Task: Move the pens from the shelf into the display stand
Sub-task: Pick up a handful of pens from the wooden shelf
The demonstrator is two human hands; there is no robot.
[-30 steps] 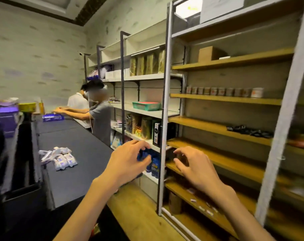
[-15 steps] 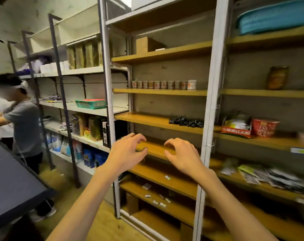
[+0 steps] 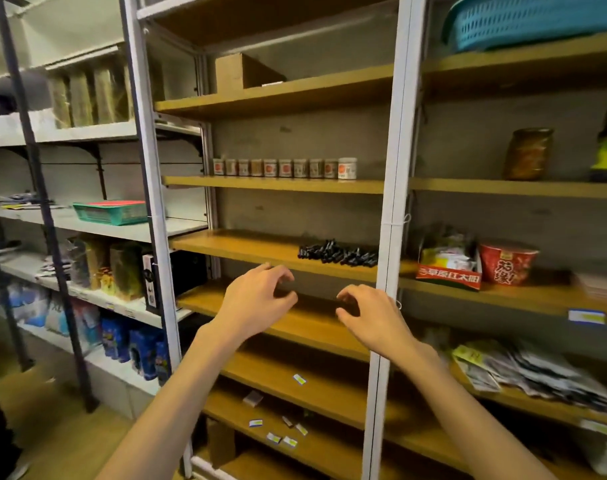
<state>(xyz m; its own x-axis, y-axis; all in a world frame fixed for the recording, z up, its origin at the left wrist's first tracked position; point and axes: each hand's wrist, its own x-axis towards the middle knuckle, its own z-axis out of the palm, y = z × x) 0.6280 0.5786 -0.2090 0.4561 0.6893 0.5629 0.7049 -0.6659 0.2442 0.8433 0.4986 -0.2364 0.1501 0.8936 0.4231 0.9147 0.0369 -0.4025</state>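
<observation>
A pile of several black pens [image 3: 338,253] lies on a wooden shelf [image 3: 246,247], close to the white upright post [image 3: 394,216]. My left hand [image 3: 257,299] hovers below and left of the pens, in front of the shelf's edge, fingers loosely curled and holding nothing. My right hand [image 3: 371,315] hangs at about the same height, just below the pens, also loosely curled and empty. Neither hand touches the pens. No display stand is in view.
A row of small jars [image 3: 284,167] stands one shelf higher. Snack packets [image 3: 447,265] and a red noodle cup [image 3: 506,263] sit right of the post. A cardboard box [image 3: 241,76], a blue basket [image 3: 530,19] and a green tray [image 3: 111,212] occupy other shelves.
My view has swung right, away from the counter and the other people, and closer to the wooden shelves. Both hands have risen toward the shelf with the pens.
</observation>
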